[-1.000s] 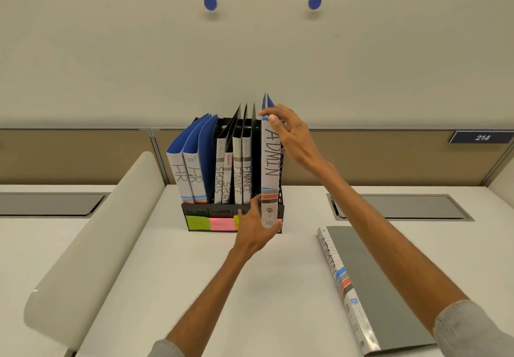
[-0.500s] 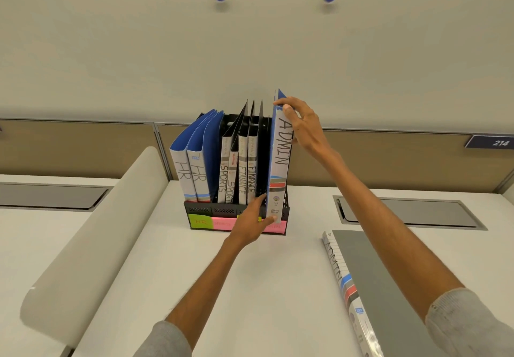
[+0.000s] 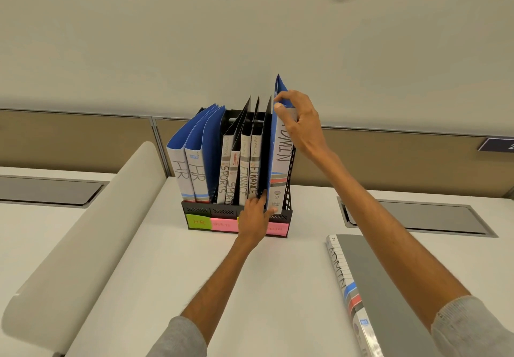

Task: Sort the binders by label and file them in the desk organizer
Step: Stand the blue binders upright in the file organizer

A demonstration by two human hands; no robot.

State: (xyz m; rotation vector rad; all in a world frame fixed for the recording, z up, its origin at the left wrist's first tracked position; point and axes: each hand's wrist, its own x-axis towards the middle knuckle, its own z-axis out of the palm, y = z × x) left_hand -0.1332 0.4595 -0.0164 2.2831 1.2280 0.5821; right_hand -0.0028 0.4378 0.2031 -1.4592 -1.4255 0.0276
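Right grip (image 3: pixel 300 123) pinches the top of the blue ADMIN binder (image 3: pixel 281 173), left grip (image 3: pixel 254 217) clasps its foot. It stands upright at the rightmost slot of the organizer (image 3: pixel 194 212), on the far edge of the surface (image 3: pixel 278 287). This looks like the seating step. Next: push it home, release, then fetch the grey ADMIN binder (image 3: pixel 370 287) lying by the right edge.

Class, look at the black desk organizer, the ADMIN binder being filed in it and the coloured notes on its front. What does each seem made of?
Desk organizer: matt black perforated sheet, metal or plastic; the punched holes fit either. Blue ADMIN binder: thin cover, probably plastic, with a white paper-like spine label. Coloured notes: matt green and pink paper, likely sticky notes, handwritten on.
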